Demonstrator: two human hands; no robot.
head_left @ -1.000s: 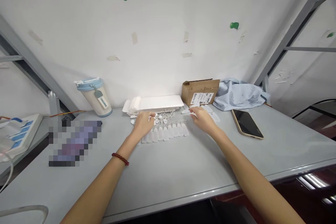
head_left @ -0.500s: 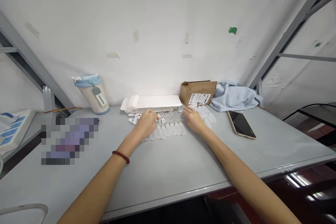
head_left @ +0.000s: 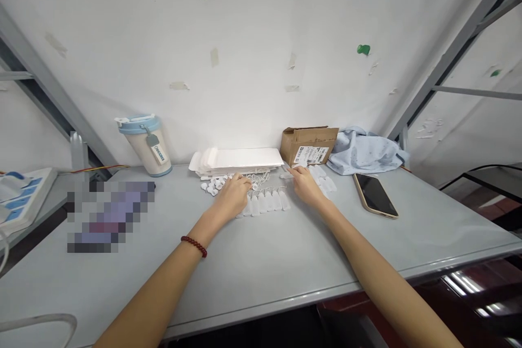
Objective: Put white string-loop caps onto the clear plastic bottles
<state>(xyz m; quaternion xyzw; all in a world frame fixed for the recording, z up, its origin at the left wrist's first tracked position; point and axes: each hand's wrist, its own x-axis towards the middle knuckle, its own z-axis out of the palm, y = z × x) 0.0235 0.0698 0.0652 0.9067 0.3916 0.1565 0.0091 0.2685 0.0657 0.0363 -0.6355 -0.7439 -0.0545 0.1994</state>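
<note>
My left hand [head_left: 233, 196] is over the middle of the desk with its fingers curled together. A small white ring-like piece [head_left: 255, 186] shows by its fingertips; what they hold is hidden. Below them lies a row of small, flat, translucent white pieces [head_left: 265, 202], partly covered by the hand. White caps [head_left: 212, 185] are heaped to its left, and thin white string loops [head_left: 262, 177] lie behind. My right hand [head_left: 306, 185] bends its fingers at the left edge of a loose pile of similar translucent pieces [head_left: 327, 184]; whatever they pinch is too small to make out.
Against the wall stand a stack of white packets [head_left: 244, 157], a cardboard box [head_left: 308, 141] and a light blue cloth [head_left: 365, 149]. A tumbler [head_left: 147, 144] stands left, above a blurred-out item [head_left: 116, 215]. A phone [head_left: 375, 196] lies right. A power strip [head_left: 28, 196] sits far left.
My left hand has shifted slightly right, uncovering more of the cap heap and covering the row's left end. My right hand has moved slightly right, its index finger now stretched further out.
</note>
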